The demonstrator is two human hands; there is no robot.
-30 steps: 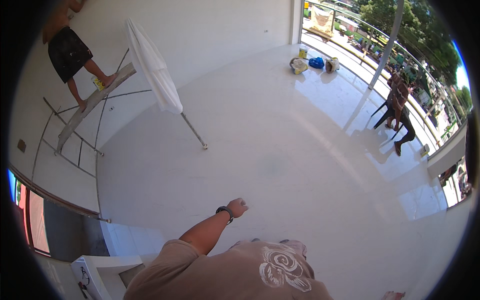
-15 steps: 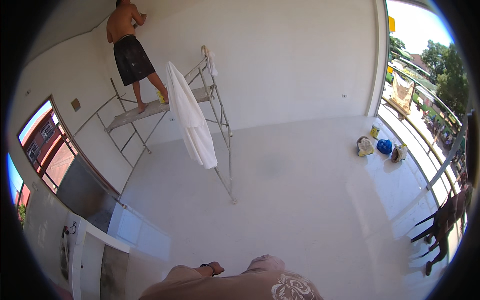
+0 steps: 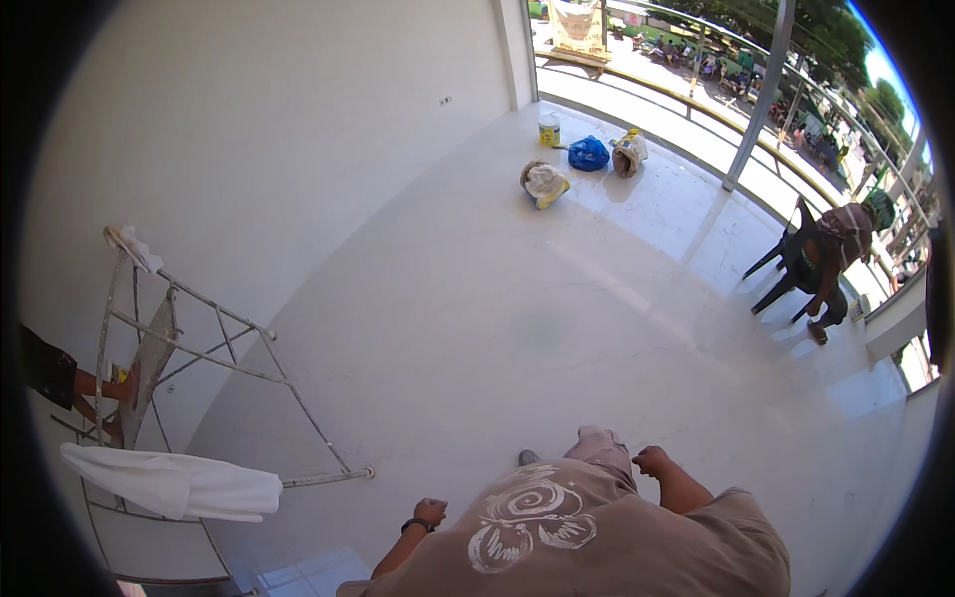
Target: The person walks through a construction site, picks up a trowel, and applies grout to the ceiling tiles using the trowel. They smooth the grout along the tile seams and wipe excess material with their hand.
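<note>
View swung since half a second back: scaffold [image 3: 199, 348] now lower left, white cloth [image 3: 174, 485] on its bottom rail. Left hand [image 3: 430, 513] and right hand [image 3: 652, 462] both loosely fisted, empty, at sides. Cloth lies left of left hand, long axis roughly horizontal; left is nearer.

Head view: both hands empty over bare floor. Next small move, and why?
Probably a step toward the scaffold. Both the left hand and right hand are closed and hold nothing, the white cloth draped on the scaffold is the nearest thing, and the bags lie far across the floor.
</note>
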